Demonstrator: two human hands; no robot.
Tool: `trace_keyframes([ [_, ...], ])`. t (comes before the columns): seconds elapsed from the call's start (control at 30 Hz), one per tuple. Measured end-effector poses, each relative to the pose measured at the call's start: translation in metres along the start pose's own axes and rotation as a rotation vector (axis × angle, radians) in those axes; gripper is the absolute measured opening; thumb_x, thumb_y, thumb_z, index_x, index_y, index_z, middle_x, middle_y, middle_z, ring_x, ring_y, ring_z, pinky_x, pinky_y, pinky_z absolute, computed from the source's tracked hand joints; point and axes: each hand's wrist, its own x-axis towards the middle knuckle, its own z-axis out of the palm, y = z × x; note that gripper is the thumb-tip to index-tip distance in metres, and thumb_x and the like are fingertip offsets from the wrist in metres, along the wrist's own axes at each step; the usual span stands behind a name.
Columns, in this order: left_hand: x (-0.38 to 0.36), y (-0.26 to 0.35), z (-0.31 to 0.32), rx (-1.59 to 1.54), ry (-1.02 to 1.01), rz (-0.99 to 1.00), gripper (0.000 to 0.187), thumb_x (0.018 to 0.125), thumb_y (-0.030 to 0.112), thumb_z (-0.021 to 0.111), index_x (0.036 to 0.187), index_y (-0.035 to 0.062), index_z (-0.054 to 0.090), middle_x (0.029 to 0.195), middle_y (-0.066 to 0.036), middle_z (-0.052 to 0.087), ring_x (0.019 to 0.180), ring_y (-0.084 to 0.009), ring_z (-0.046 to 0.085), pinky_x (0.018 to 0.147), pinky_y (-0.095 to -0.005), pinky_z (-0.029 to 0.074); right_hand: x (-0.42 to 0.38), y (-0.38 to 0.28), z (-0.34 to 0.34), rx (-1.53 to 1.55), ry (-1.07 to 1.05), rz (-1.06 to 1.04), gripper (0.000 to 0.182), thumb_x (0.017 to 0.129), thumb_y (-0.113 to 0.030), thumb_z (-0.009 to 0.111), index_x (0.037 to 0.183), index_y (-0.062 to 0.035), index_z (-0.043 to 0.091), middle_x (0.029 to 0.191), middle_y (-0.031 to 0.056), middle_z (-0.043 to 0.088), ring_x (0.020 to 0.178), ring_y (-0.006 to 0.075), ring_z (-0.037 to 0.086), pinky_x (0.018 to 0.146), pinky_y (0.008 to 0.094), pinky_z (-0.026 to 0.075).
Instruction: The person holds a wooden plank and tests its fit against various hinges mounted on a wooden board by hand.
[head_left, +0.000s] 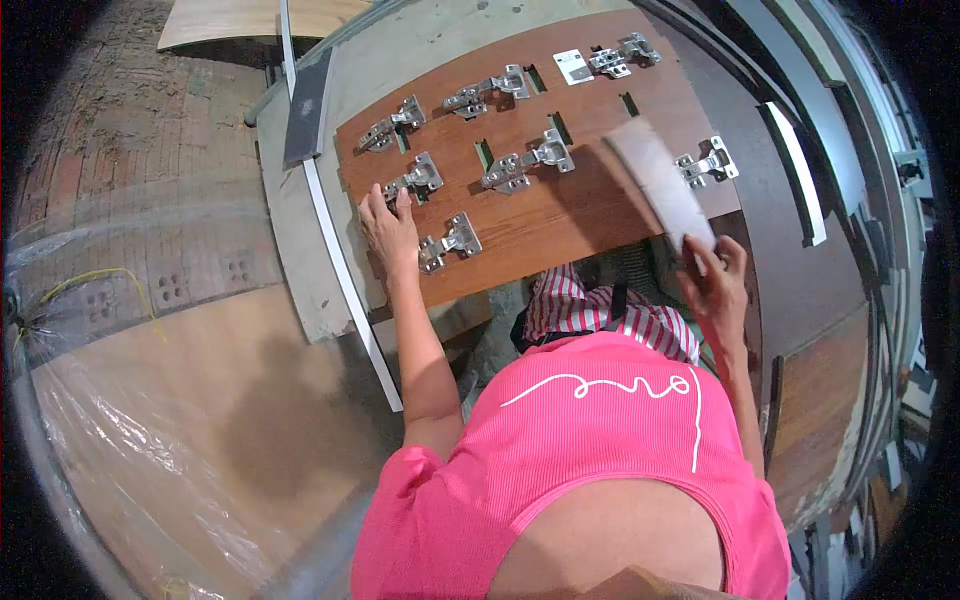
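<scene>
Several metal cabinet hinges (527,162) lie spread over a reddish-brown wooden board (590,215). My left hand (390,232) is at the board's left side, thumb and fingers closed around the near end of one cabinet hinge (424,176). Just below that hand sits another hinge (452,243). In my right hand (716,278) is a flat, pale rectangular strip (660,180), gripped by its lower end and smeared by motion. The strip hangs over the board's right part, close to a hinge (706,162) at the right edge. Its exact kind cannot be made out.
A small white card (573,67) lies near the board's far edge, with several dark green strips (559,128) among the hinges. Left of the board run a long white strip (350,290) and a dark flat block (309,108). Dark panels (800,270) stand at right.
</scene>
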Motion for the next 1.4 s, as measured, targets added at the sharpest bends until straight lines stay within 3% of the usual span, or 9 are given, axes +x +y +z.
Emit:
trace_keyframes([
  [0.07, 0.000, 0.011, -0.009, -0.145, -0.007, -0.095, 0.055, 0.092, 0.038, 0.054, 0.132, 0.0024, 0.043, 0.129, -0.021, 0.044, 0.122, -0.0378, 0.040, 0.100, -0.0460, 0.035, 0.015, -0.019, 0.008, 0.029, -0.127, 0.000, 0.052, 0.072, -0.017, 0.075, 0.120, -0.0279, 0.058, 0.120, 0.0149, 0.046, 0.096, 0.0329, 0.060, 0.077, 0.0393, 0.053],
  [0.17, -0.009, 0.050, -0.033, -0.137, 0.057, -0.114, 0.055, 0.092, 0.035, 0.055, 0.133, 0.0020, 0.042, 0.133, -0.021, 0.040, 0.126, -0.0378, 0.037, 0.102, -0.0452, 0.034, 0.032, -0.051, 0.014, 0.066, -0.191, -0.165, 0.053, 0.070, -0.018, 0.075, 0.119, -0.0281, 0.059, 0.118, 0.0153, 0.047, 0.096, 0.0323, 0.060, 0.078, 0.0397, 0.053],
  [0.27, -0.020, 0.075, -0.046, -0.157, 0.066, -0.003, 0.054, 0.091, 0.034, 0.057, 0.134, 0.0038, 0.042, 0.136, -0.020, 0.037, 0.130, -0.0380, 0.032, 0.106, -0.0456, 0.031, 0.044, -0.072, 0.027, 0.024, -0.253, -0.252, 0.050, 0.070, -0.021, 0.074, 0.118, -0.0282, 0.060, 0.118, 0.0143, 0.047, 0.097, 0.0310, 0.058, 0.077, 0.0391, 0.052],
  [0.43, -0.046, 0.066, -0.027, 0.031, 0.027, 0.151, 0.056, 0.088, 0.036, 0.060, 0.135, 0.0107, 0.043, 0.141, -0.016, 0.032, 0.136, -0.0403, 0.022, 0.107, -0.0592, 0.020, 0.048, -0.075, 0.043, -0.040, -0.269, -0.288, 0.049, 0.073, -0.024, 0.072, 0.120, -0.0292, 0.059, 0.119, 0.0149, 0.046, 0.100, 0.0325, 0.056, 0.080, 0.0419, 0.051],
  [0.57, -0.059, 0.051, -0.015, -0.011, 0.018, 0.086, 0.058, 0.088, 0.039, 0.060, 0.136, 0.0113, 0.043, 0.142, -0.016, 0.032, 0.136, -0.0409, 0.021, 0.108, -0.0601, 0.017, 0.049, -0.076, 0.042, -0.045, -0.266, -0.296, 0.053, 0.073, -0.019, 0.073, 0.123, -0.0276, 0.057, 0.118, 0.0154, 0.045, 0.100, 0.0325, 0.056, 0.080, 0.0407, 0.052],
  [0.63, -0.060, 0.050, -0.012, 0.139, -0.031, 0.083, 0.059, 0.088, 0.041, 0.058, 0.137, 0.0112, 0.042, 0.142, -0.017, 0.034, 0.135, -0.0417, 0.022, 0.107, -0.0608, 0.017, 0.050, -0.074, 0.046, -0.069, -0.261, -0.308, 0.048, 0.074, -0.023, 0.072, 0.120, -0.0289, 0.059, 0.119, 0.0157, 0.046, 0.102, 0.0331, 0.056, 0.081, 0.0421, 0.050],
  [0.97, -0.060, 0.048, -0.009, 0.157, -0.061, 0.085, 0.059, 0.089, 0.046, 0.055, 0.136, 0.0119, 0.044, 0.141, -0.015, 0.039, 0.134, -0.0406, 0.027, 0.108, -0.0597, 0.017, 0.059, -0.091, 0.045, 0.016, -0.335, -0.241, 0.047, 0.075, -0.024, 0.071, 0.121, -0.0264, 0.059, 0.113, 0.0145, 0.047, 0.100, 0.0327, 0.057, 0.078, 0.0416, 0.051],
  [1.13, -0.057, 0.051, -0.015, 0.110, -0.059, 0.062, 0.058, 0.088, 0.046, 0.055, 0.133, 0.0105, 0.047, 0.138, -0.015, 0.042, 0.132, -0.0408, 0.030, 0.107, -0.0601, 0.017, 0.094, -0.115, 0.060, -0.062, -0.174, -0.257, 0.047, 0.075, -0.025, 0.072, 0.120, -0.0257, 0.059, 0.114, 0.0130, 0.048, 0.097, 0.0317, 0.058, 0.075, 0.0414, 0.051],
  [1.4, -0.058, 0.048, -0.018, 0.023, -0.028, 0.078, 0.061, 0.084, 0.047, 0.060, 0.130, 0.0086, 0.048, 0.136, -0.019, 0.042, 0.130, -0.0428, 0.031, 0.106, -0.0615, 0.019, 0.133, -0.125, 0.093, -0.143, -0.166, -0.328, 0.051, 0.079, -0.022, 0.070, 0.127, -0.0261, 0.055, 0.115, 0.0138, 0.047, 0.099, 0.0299, 0.057, 0.077, 0.0401, 0.052],
])
